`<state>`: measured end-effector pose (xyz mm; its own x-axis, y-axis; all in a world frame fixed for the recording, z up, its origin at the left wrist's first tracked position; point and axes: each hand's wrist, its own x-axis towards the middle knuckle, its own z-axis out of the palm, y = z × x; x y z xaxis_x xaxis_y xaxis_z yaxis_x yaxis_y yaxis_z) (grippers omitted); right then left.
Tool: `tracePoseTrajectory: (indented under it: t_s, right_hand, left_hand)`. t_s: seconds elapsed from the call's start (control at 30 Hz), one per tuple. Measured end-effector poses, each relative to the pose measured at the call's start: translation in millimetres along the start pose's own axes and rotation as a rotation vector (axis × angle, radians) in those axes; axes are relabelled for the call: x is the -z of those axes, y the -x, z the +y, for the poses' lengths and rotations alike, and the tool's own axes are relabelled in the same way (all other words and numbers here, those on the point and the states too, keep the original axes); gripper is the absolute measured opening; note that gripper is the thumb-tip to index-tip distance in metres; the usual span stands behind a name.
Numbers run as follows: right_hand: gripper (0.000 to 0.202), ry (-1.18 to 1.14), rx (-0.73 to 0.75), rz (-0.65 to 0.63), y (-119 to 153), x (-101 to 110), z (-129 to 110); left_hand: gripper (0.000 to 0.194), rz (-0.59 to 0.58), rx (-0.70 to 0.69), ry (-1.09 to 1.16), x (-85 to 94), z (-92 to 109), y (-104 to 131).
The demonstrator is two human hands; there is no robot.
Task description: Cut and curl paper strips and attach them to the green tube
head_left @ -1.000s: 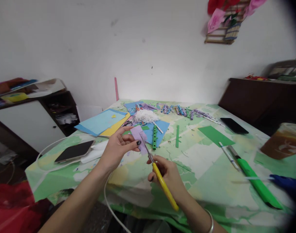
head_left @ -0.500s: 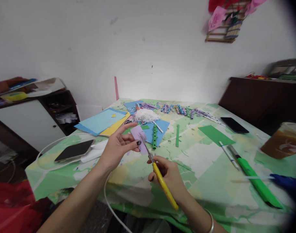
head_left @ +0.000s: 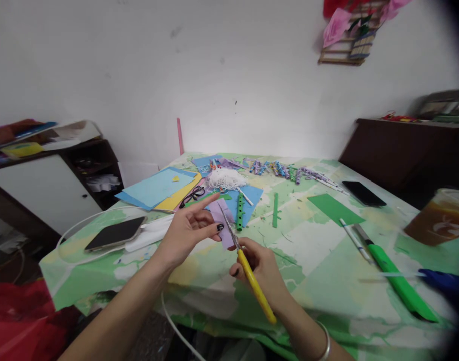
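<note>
My left hand pinches a small piece of purple paper between thumb and fingers, above the table's middle. My right hand is closed on yellow-handled scissors. The scissor blades point up and away and lie along the purple paper. Just beyond the paper, a green rolled tube with holes rests on blue paper. To its right lies a narrow green strip.
White string and curled paper pieces lie at the back. Phones rest at both sides. On the right are green paper, a green cutter and a drink cup. Black glasses lie behind my left hand.
My left hand and the purple paper have shifted slightly right and nearer. More of the black glasses shows. The scissors and my right hand have barely moved.
</note>
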<state>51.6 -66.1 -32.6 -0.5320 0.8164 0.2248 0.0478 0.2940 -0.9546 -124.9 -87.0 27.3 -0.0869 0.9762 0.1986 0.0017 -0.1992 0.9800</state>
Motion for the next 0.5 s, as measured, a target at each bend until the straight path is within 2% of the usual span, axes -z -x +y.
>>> tracePoseTrajectory:
  t_s: [0.23, 0.5]
  right_hand:
    - [0.026, -0.025, -0.030, 0.042, 0.2, -2.0, 1.2]
    - [0.028, -0.052, -0.037, 0.023, 0.7, -2.9, 1.5]
  left_hand:
    - [0.072, 0.013, -0.001, -0.011, 0.9, -1.4, -0.1]
    - [0.070, 0.020, 0.002, -0.018, 1.0, 0.8, 0.8]
